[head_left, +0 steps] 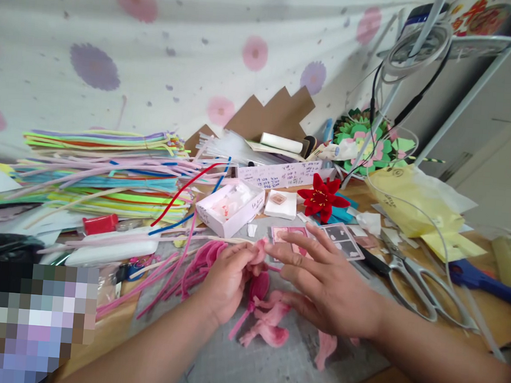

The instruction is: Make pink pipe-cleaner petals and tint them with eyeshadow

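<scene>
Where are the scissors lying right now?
In the head view, the scissors lie at the right, between the right hand and the blue tool.

We make out rows of handwritten numbers on the long white card strip [278, 174] standing on the wooden bench [499, 320]; they are too small to read; nothing else is legible.

In the left hand [226, 280] a pink pipe-cleaner petal [260, 252] — right hand [327, 286] just beside
</scene>
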The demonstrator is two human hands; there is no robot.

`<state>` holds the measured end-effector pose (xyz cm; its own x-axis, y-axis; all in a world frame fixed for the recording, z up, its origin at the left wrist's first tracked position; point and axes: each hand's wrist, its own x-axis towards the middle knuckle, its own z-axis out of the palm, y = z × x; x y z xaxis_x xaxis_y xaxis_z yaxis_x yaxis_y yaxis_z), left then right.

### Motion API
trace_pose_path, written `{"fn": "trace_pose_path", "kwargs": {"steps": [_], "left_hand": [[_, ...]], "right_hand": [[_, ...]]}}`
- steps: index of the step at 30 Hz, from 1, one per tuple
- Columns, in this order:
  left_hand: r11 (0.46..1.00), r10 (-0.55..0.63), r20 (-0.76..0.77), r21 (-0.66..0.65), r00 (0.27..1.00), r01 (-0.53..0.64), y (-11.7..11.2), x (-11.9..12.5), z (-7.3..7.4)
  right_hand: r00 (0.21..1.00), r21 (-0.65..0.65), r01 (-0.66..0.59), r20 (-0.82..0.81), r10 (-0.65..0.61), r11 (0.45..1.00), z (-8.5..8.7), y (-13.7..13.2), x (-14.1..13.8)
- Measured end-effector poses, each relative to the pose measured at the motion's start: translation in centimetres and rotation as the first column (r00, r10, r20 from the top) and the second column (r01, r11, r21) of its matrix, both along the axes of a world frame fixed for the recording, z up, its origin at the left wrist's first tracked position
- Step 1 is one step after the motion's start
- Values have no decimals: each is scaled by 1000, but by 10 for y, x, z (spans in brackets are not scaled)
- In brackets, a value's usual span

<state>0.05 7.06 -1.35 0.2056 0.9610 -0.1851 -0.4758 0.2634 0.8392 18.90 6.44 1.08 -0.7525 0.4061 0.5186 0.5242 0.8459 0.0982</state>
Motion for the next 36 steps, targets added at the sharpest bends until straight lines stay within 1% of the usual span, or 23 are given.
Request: {"fn": "trace_pose_path", "kwargs": {"steps": [2,6,10,14,17,19,21,22,24,26,30,32,34,36], "left_hand": [[1000,-11,23,-6,1000,12,0,0,0],[999,-11,63,-29,998,13,1,0,0],[996,-88,89,-18,992,89,0,-1,-1],[991,-117,126,-52,985,124,1,-3,-2],[992,-113,118,-47,987,119,2,-4,-2],[997,-66,108,-36,992,70,4,-4,-3],[999,-23,111,-45,993,28,5,-4,-3],[998,-16,117,-53,993,22,6,-4,-3],[997,-23,129,-67,991,32,6,-5,-4],[996,-34,145,-73,989,45,6,-5,-4],[993,-43,188,-99,981,63,6,-5,-3],[990,-55,210,-117,976,81,6,-6,-2],[986,-85,230,-118,969,114,5,-6,0],[982,-131,254,-97,958,160,4,-6,1]], "right_hand": [[1000,1,7,-7,-7,1000,0,-1,-2],[999,-16,-33,-37,32,999,-2,-3,-4],[999,-3,5,-51,-5,1000,-1,-4,-4],[999,2,-28,-38,28,1000,2,-6,-6],[997,-12,-20,-79,19,1000,-2,4,0],[992,-44,26,-119,-31,999,-11,19,12],[970,-102,173,-153,-187,980,-22,37,28],[960,-146,228,-128,-247,963,-27,45,37],[957,-223,266,-59,-285,938,-34,57,51],[960,-276,268,-9,-281,923,-37,62,57],[957,-331,279,21,-288,902,-37,63,51],[962,-324,269,46,-268,907,-36,64,44],[965,-295,262,48,-259,919,-31,62,38],[968,-279,232,-23,-248,932,-21,55,31]]}}
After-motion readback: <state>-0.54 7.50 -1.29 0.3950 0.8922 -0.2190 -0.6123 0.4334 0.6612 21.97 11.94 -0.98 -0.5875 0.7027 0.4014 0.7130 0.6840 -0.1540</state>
